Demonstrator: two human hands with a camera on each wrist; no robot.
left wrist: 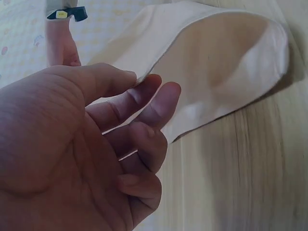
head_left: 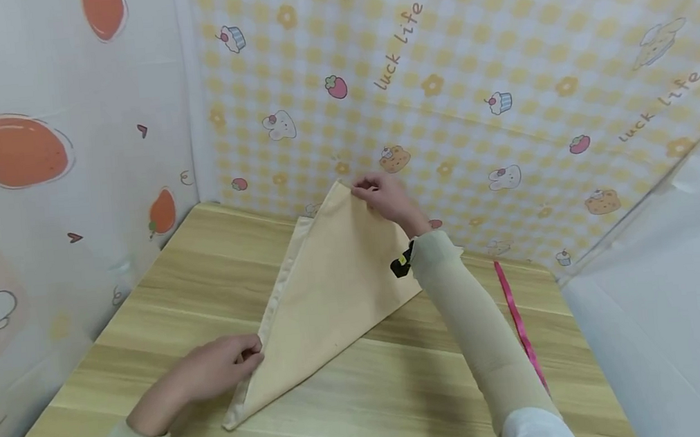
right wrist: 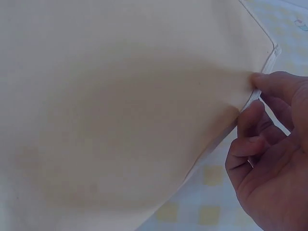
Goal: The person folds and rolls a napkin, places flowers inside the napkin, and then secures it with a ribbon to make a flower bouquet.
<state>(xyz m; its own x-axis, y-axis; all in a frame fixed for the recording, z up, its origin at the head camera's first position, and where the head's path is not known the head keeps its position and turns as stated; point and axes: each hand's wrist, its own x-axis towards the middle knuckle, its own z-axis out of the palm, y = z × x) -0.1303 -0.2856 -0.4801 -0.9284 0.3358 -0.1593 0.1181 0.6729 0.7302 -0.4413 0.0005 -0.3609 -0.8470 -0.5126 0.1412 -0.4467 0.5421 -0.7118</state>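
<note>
A pale yellow cloth (head_left: 337, 282), folded over with a whitish hemmed edge, stretches across the table. My right hand (head_left: 385, 196) pinches its far upper edge near a corner, lifted in front of the checked backdrop. In the right wrist view, thumb and fingers of the right hand (right wrist: 274, 139) grip the hem of the cloth (right wrist: 120, 120). At the near left side, my left hand (head_left: 219, 365) pinches the hemmed edge. The left wrist view shows the thumb and forefinger of the left hand (left wrist: 106, 125) on that edge, while the cloth (left wrist: 216, 57) bulges open beyond them.
A narrow pink strip (head_left: 518, 322) lies along the right side of the wooden table (head_left: 318, 429). Behind rises a yellow checked backdrop (head_left: 442, 127) with printed cakes and berries. A white sheet with orange fruit prints (head_left: 22, 150) stands at the left.
</note>
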